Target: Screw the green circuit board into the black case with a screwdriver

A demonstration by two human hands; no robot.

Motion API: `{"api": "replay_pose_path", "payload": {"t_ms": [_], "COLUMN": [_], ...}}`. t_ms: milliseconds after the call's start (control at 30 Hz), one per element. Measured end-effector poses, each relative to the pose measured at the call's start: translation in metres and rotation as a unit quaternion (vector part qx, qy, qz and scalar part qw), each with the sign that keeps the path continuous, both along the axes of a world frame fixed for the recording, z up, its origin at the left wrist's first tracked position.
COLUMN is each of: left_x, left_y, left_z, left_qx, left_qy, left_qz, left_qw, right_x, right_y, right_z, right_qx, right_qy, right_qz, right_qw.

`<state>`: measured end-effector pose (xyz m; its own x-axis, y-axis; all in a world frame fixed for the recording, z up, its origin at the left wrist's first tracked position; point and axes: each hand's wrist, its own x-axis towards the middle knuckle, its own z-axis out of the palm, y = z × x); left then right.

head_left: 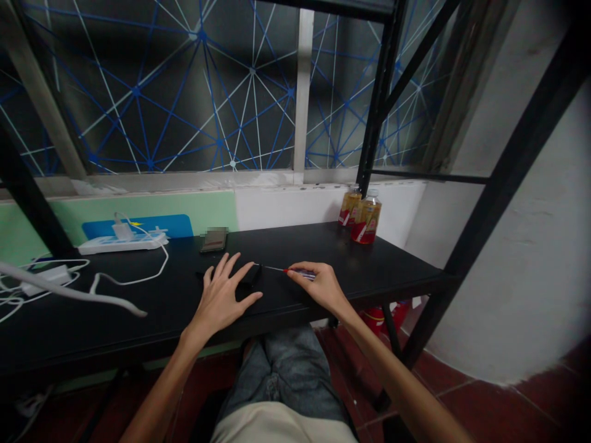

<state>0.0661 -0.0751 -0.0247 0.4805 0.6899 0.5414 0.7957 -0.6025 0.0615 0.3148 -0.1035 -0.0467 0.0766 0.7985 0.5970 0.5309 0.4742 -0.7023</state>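
My right hand [327,287] grips a screwdriver [302,274] by its red and striped handle. The thin metal shaft points left, its tip close to a dark object [252,275] lying on the black table. I cannot tell whether the tip touches it. Spread over that dark object is my left hand [220,303], palm down, with its fingers apart. Part of the object is hidden beneath the fingers, and its kind is hard to make out against the dark tabletop.
A phone [214,240] lies behind my left hand. Further left are a white power strip [124,242], a plugged-in charger [122,230] and tangled white cables [60,280]. Two drink bottles [366,218] stand at the back right. Black metal posts [484,191] frame the table.
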Motion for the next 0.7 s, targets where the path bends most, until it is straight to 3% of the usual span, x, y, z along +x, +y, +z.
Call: {"api": "replay_pose_path", "payload": {"t_ms": [100, 300, 700], "left_x": [0.0022, 0.0022, 0.0037], "left_y": [0.0009, 0.0009, 0.0006], "left_z": [-0.0046, -0.0075, -0.0062], "left_qx": [-0.039, -0.024, -0.011], "left_qy": [0.033, 0.047, 0.063], "left_qz": [0.019, 0.027, 0.034], "left_qw": [0.999, 0.998, 0.997], "right_x": [-0.0002, -0.0019, -0.0051], "right_y": [0.0012, 0.0051, 0.0062], "right_z": [0.0020, 0.0041, 0.0056], "right_qx": [-0.018, -0.043, -0.034], "right_qy": [-0.069, -0.156, -0.165], "right_qz": [-0.024, -0.050, -0.050], "right_qw": [0.997, 0.986, 0.985]}}
